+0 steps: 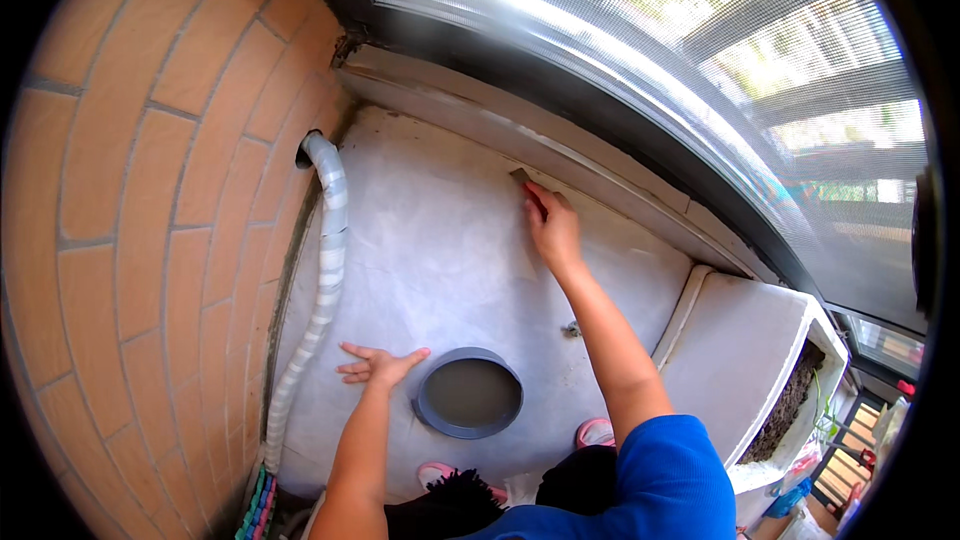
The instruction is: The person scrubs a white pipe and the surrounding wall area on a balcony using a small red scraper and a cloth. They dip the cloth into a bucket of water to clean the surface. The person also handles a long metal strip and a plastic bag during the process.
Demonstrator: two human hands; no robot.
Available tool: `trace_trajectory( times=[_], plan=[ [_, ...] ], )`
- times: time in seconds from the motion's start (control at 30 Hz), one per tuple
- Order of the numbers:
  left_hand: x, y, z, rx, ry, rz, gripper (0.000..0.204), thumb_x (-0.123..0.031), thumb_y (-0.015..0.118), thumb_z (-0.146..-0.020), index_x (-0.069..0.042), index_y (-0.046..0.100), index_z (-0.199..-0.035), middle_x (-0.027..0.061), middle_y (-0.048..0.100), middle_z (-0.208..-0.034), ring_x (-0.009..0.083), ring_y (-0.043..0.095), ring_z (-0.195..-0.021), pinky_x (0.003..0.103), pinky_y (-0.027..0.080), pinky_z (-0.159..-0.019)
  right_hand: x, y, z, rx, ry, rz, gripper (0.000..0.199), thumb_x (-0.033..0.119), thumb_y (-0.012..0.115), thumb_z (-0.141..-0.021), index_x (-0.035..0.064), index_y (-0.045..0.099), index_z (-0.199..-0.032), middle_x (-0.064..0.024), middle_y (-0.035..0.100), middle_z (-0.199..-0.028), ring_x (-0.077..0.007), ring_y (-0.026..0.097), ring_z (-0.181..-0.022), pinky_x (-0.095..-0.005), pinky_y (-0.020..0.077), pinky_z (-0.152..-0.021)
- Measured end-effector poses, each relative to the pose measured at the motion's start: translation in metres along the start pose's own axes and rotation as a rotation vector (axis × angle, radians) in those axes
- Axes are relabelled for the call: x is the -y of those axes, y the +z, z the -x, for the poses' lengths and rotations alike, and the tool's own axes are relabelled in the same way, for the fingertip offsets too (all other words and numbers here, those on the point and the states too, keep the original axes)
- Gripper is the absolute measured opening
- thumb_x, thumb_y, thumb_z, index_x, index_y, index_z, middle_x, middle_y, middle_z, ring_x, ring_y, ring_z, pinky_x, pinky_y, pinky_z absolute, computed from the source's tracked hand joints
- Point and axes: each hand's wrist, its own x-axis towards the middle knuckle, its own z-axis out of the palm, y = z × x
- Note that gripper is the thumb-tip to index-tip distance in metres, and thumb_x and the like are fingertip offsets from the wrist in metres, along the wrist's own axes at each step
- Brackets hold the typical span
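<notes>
Blue sleeve covers the right upper arm at the lower edge. Just beyond it, a grey bowl of murky liquid sits on the pale slab. Left hand lies flat on the slab just left of the bowl, fingers spread, holding nothing. Right hand reaches well beyond the bowl, fingers closed on a small scraper pressed where slab meets ledge. A wrapped pipe runs left of the bowl.
</notes>
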Motion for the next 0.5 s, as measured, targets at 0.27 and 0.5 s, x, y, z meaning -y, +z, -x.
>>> trace_trajectory(
  times=[0.27,0.5],
  plan=[
    [-0.001,-0.001,0.004,-0.008,0.012,0.005,0.158,-0.052,0.086,-0.037,-0.011,-0.036,-0.128,0.0335,-0.028,-0.134,0.0479,-0.02,-0.128,0.054,0.005,-0.105,-0.005,-0.004,-0.019,0.073,-0.07,0.092,0.022,0.015,0.055,-0.082,0.0172,0.064,-0.102,-0.0119,0.06,-0.088,-0.0312,0.058,-0.076,-0.0393,0.0477,-0.067],
    [-0.004,-0.001,0.006,-0.008,0.005,-0.014,0.157,-0.054,0.085,-0.038,-0.01,-0.036,-0.128,0.0335,-0.026,-0.135,0.047,-0.018,-0.129,0.053,0.007,-0.106,-0.014,0.002,-0.03,0.087,-0.183,0.088,0.022,0.018,0.054,-0.084,0.018,0.064,-0.102,-0.0104,0.06,-0.086,-0.0302,0.059,-0.075,-0.0394,0.048,-0.064]
  ],
)
